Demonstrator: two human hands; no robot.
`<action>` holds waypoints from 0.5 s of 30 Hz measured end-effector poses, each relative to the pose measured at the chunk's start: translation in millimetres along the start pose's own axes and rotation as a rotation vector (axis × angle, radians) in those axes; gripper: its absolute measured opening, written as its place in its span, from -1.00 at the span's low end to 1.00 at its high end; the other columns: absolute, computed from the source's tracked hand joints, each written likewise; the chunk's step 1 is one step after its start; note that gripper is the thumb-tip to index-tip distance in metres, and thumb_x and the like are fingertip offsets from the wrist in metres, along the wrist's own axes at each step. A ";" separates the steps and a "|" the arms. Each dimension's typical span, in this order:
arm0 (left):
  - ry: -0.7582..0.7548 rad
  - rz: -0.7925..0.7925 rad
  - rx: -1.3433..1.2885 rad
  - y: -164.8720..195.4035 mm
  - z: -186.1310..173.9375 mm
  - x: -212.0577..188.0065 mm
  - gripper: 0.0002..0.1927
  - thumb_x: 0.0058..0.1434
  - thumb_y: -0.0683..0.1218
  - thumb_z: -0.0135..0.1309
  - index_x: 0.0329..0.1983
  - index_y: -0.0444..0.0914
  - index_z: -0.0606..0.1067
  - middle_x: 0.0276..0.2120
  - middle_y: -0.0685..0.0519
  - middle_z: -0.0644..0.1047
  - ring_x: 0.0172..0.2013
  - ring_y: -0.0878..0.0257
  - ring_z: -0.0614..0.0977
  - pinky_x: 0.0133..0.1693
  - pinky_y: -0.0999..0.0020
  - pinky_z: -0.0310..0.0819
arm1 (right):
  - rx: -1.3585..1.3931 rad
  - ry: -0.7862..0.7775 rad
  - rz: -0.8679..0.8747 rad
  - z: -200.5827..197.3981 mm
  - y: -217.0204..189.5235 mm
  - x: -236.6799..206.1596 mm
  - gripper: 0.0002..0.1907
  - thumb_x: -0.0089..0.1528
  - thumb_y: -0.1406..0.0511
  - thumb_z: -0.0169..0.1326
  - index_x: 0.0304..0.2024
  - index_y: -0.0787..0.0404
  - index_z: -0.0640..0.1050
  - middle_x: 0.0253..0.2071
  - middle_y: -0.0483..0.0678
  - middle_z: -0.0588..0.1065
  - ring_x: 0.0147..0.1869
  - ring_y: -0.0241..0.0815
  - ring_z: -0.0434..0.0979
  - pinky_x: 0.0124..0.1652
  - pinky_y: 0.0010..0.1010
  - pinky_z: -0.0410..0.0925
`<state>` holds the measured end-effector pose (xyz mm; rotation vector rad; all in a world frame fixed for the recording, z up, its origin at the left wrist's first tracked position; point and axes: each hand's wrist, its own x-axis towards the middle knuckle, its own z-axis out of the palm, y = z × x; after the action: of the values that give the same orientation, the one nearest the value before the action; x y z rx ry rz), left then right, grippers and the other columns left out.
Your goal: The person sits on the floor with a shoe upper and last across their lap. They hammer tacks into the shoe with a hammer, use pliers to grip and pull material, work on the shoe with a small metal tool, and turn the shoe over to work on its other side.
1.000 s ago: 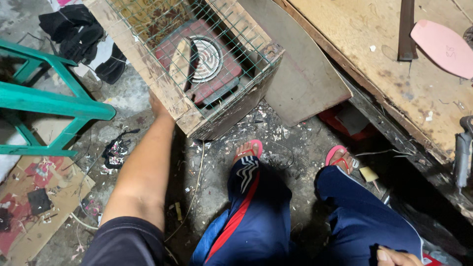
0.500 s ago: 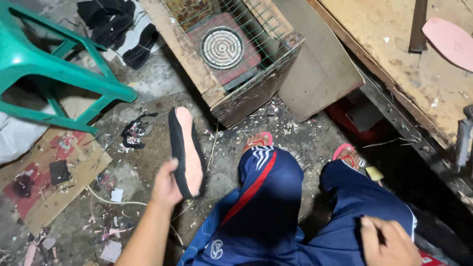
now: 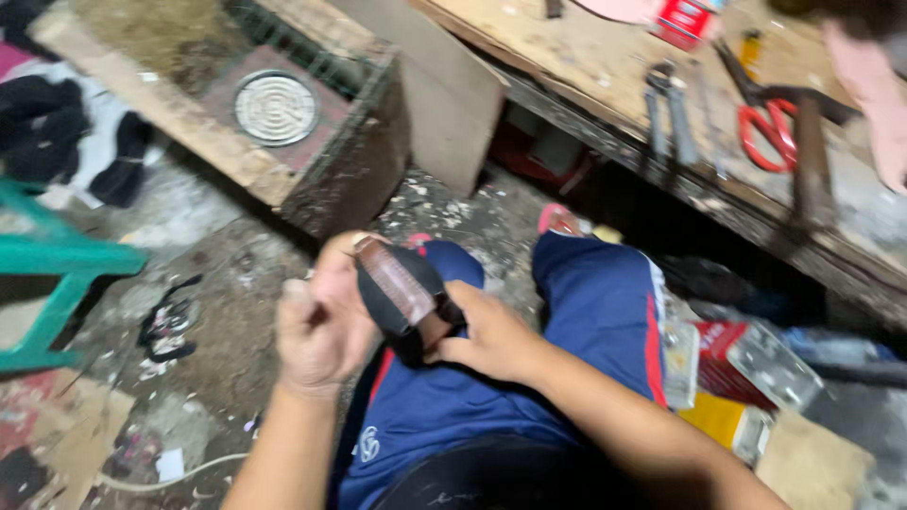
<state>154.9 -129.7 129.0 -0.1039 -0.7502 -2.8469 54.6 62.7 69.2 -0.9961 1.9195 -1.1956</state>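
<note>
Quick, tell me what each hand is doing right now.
Left hand: closed around the toe end of the black shoe sole.
Right hand: gripping the same sole's other end.

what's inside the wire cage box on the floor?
Inside the wire cage box lies a round spiral heating coil on a reddish plate. The box's wooden edge hides whatever sits below and nearer.
</note>
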 end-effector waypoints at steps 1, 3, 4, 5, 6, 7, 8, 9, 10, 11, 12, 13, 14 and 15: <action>-0.010 0.007 0.143 0.3 7.3 3.0 -0.27 0.28 0.22 0.21 0.30 -0.36 0.36 0.13 -0.17 0.51 0.16 0.03 0.54 0.26 0.08 0.35 | -0.023 0.026 -0.046 -0.4 -3.4 -5.5 -0.47 0.02 0.18 0.41 -0.04 0.21 0.52 -0.12 0.02 0.60 0.00 -0.01 0.66 -0.01 -0.25 0.45; -0.035 0.042 0.441 9.3 17.8 7.7 -0.30 0.21 0.23 0.21 0.25 -0.30 0.41 0.05 -0.05 0.53 0.06 0.18 0.55 0.15 0.24 0.39 | -0.091 0.144 -0.141 1.9 -12.0 -14.7 -0.41 -0.01 0.21 0.39 0.03 0.24 0.50 -0.06 0.07 0.56 0.05 0.10 0.59 0.02 -0.18 0.41; -0.026 0.019 0.597 9.8 22.1 10.3 -0.40 0.26 0.19 0.19 0.17 -0.30 0.41 0.04 -0.05 0.51 0.05 0.20 0.53 0.14 0.25 0.38 | -0.126 0.195 -0.194 0.5 -15.8 -19.2 -0.37 -0.02 0.23 0.38 0.07 0.25 0.49 -0.03 0.10 0.53 0.07 0.15 0.55 0.03 -0.14 0.39; -0.013 -0.001 0.755 10.9 26.1 10.9 -0.49 0.30 0.15 0.17 0.08 -0.30 0.41 0.02 -0.05 0.50 0.03 0.22 0.50 0.13 0.27 0.37 | -0.168 0.158 -0.243 -3.6 -18.7 -23.6 -0.37 -0.01 0.24 0.37 0.08 0.27 0.49 -0.01 0.11 0.52 0.09 0.17 0.53 0.06 -0.13 0.38; 0.000 -0.020 0.914 10.8 28.4 12.5 -0.58 0.34 0.11 0.15 0.00 -0.30 0.41 0.00 -0.04 0.48 0.01 0.24 0.47 0.12 0.28 0.36 | -0.208 0.120 -0.292 -12.6 -19.5 -26.7 -0.37 -0.01 0.25 0.36 0.09 0.29 0.49 0.00 0.12 0.51 0.12 0.18 0.51 0.09 -0.11 0.36; -0.013 -0.015 0.905 10.2 29.8 13.6 -0.62 0.35 0.09 0.12 -0.03 -0.29 0.41 -0.02 -0.04 0.50 0.01 0.24 0.49 0.13 0.29 0.37 | -0.248 0.084 -0.346 -25.0 -18.7 -29.0 -0.36 -0.01 0.26 0.35 0.10 0.31 0.50 0.02 0.14 0.50 0.14 0.20 0.49 0.13 -0.09 0.35; -0.024 -0.009 0.897 8.5 30.5 13.9 -0.66 0.35 0.08 0.09 -0.05 -0.28 0.41 -0.04 -0.03 0.52 0.01 0.25 0.51 0.14 0.30 0.38 | -0.392 0.237 -0.324 -42.2 -15.6 -28.6 -0.45 -0.04 0.28 0.31 0.01 0.28 0.54 -0.01 0.15 0.52 0.13 0.19 0.49 0.12 -0.09 0.35; -0.026 -0.004 0.888 6.9 30.3 12.9 -0.69 0.35 0.07 0.06 -0.08 -0.26 0.42 -0.06 -0.02 0.54 0.01 0.25 0.53 0.15 0.31 0.39 | -0.530 0.383 -0.299 -61.4 -10.5 -26.2 -0.52 -0.07 0.31 0.28 -0.09 0.26 0.57 -0.04 0.15 0.53 0.11 0.19 0.49 0.11 -0.09 0.35; -0.040 0.007 0.881 5.0 29.7 11.4 -0.70 0.36 0.06 0.05 -0.08 -0.27 0.41 -0.08 -0.02 0.54 0.01 0.26 0.54 0.15 0.32 0.40 | -0.725 0.530 -0.335 -86.6 -3.7 -24.5 -0.61 0.02 0.42 0.12 -0.07 0.27 0.60 0.01 0.16 0.54 0.16 0.19 0.49 0.15 -0.06 0.35; -0.047 0.020 0.875 3.0 28.5 9.7 -0.72 0.38 0.04 0.05 -0.08 -0.27 0.41 -0.11 -0.02 0.55 0.00 0.26 0.54 0.15 0.33 0.40 | -0.828 0.598 -0.190 -111.1 3.1 -21.1 -0.67 0.08 0.37 0.16 -0.08 0.24 0.60 -0.02 0.14 0.54 0.13 0.18 0.49 0.16 -0.03 0.36; -0.054 0.037 0.873 2.0 27.6 7.1 -0.73 0.39 0.03 0.04 -0.08 -0.27 0.41 -0.13 -0.02 0.55 -0.01 0.27 0.55 0.15 0.33 0.41 | -0.927 0.664 -0.048 -133.8 9.0 -17.4 -0.72 0.14 0.33 0.21 -0.08 0.20 0.61 -0.04 0.12 0.54 0.11 0.16 0.49 0.17 0.00 0.38; -0.015 0.021 0.892 0.9 26.9 4.8 -0.74 0.39 0.03 0.03 -0.10 -0.28 0.42 -0.16 -0.01 0.55 -0.07 0.28 0.54 0.08 0.34 0.42 | -1.101 0.762 -0.091 -148.9 14.7 -13.9 -0.57 0.15 0.20 0.34 -0.01 0.27 0.59 -0.02 0.19 0.48 0.08 0.27 0.43 -0.01 0.03 0.37; 0.019 0.009 0.908 -0.7 26.8 4.1 -0.74 0.39 0.02 0.02 -0.11 -0.29 0.44 -0.18 -0.01 0.55 -0.12 0.29 0.53 0.02 0.35 0.42 | -1.165 0.752 0.000 -164.2 19.0 -7.0 -0.51 0.14 0.16 0.37 -0.01 0.31 0.56 -0.03 0.21 0.46 0.07 0.28 0.43 -0.07 0.02 0.38; 0.050 -0.002 0.922 -1.2 27.3 3.8 -0.74 0.39 0.02 0.01 -0.13 -0.30 0.46 -0.21 -0.01 0.55 -0.18 0.31 0.52 -0.05 0.36 0.42 | -1.230 0.743 0.093 -176.1 21.8 1.1 -0.44 0.13 0.11 0.40 -0.01 0.35 0.54 -0.03 0.24 0.44 0.05 0.29 0.43 -0.13 0.01 0.38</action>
<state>151.4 -115.9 152.6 0.1040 -1.9190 -2.2051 -97.7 142.1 113.5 -1.0286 3.3819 -0.1648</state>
